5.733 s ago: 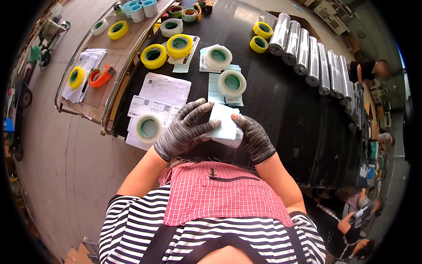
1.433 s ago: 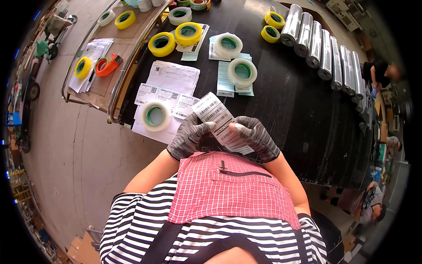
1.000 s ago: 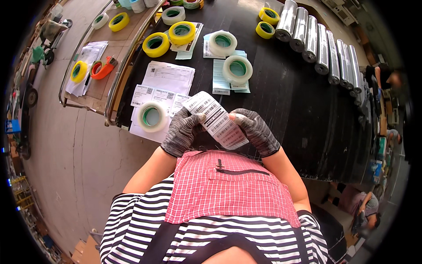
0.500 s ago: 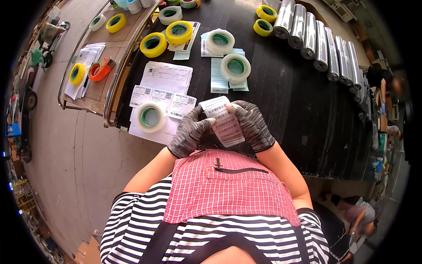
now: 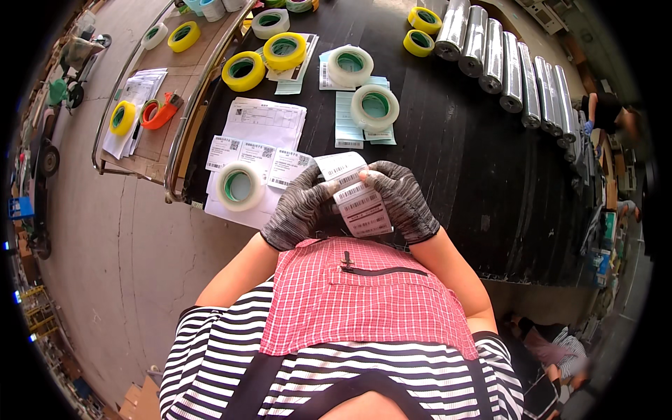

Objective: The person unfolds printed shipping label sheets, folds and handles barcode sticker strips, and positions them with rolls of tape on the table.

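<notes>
Between my two gloved hands is a strip of white barcode labels (image 5: 362, 208), held just above the near edge of the black table. My left hand (image 5: 299, 208), in a grey knit glove, pinches the strip's left side with thumb and fingers. On the other side my right hand (image 5: 400, 199) grips the strip near its upper part, thumb on top. The strip bends where my thumbs meet it, and its lower end hangs toward my apron. Left of my left hand, a clear tape roll (image 5: 240, 187) lies on printed sheets (image 5: 264, 120) and square labels (image 5: 287, 166).
Further back on the black table (image 5: 483, 203) sit clear tape rolls (image 5: 375, 108) on pale blue slips (image 5: 348, 126) and yellow tape rolls (image 5: 243, 71). Several silvery wrapped rolls (image 5: 512, 73) line the right side. A metal-framed cart (image 5: 178, 150) with an orange tape dispenser (image 5: 162, 112) stands left. People work at right.
The label strip has shifted between my fingers, its upper end reaching slightly further left and its fold changed. My left hand has moved slightly left and down.
</notes>
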Tool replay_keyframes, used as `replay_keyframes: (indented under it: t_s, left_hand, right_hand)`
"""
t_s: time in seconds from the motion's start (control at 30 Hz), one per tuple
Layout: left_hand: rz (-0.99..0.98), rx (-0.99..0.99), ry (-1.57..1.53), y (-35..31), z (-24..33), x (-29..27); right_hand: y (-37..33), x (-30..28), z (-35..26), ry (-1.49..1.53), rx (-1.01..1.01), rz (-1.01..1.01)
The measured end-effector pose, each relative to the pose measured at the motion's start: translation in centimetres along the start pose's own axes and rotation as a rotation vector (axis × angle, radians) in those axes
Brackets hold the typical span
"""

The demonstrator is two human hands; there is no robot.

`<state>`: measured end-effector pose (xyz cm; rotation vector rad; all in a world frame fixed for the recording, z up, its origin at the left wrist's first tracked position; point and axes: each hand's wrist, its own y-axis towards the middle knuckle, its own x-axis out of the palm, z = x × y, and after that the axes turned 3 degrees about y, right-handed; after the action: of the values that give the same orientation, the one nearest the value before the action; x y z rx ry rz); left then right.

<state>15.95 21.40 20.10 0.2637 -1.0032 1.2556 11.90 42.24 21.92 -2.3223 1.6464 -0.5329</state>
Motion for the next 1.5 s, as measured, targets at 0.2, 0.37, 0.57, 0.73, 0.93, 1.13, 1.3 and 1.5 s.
replay_keyframes:
  t_s: [0.2,0.37,0.57,0.73,0.93,1.13,1.3,1.5]
  left_hand:
    - [0.055,-0.047,0.225,0.2,-0.7,-0.4]
    - [0.054,0.082,0.104,0.4,-0.6,-1.1]
    - [-0.008,-0.028,-0.043,-0.4,0.7,1.3]
    - [0.007,-0.149,0.012,0.0,-1.1,-1.5]
    - [0.009,-0.215,0.257,-0.4,-0.4,0.3]
    - [0.168,-0.103,0.096,-0.6,0.0,0.6]
    - [0.155,-0.035,0.206,-0.2,0.2,-0.6]
    - [0.018,-0.041,0.160,-0.3,-0.4,0.0]
  right_hand:
    - [-0.1,0.2,-0.5,-0.026,-0.008,0.024]
    - [-0.6,-0.3,-0.6,0.019,0.038,-0.067]
    - [0.0,-0.4,-0.3,0.040,0.052,0.030]
    - [0.1,-0.1,-0.7,0.160,0.057,0.128]
    - [-0.1,0.2,-0.8,0.090,0.026,0.141]
    - [-0.9,0.2,-1.5,0.208,0.088,0.042]
    - [-1.4,0.5,-1.5,0.020,0.059,-0.049]
    - [-1.1,0.2,-1.0,-0.021,-0.026,0.046]
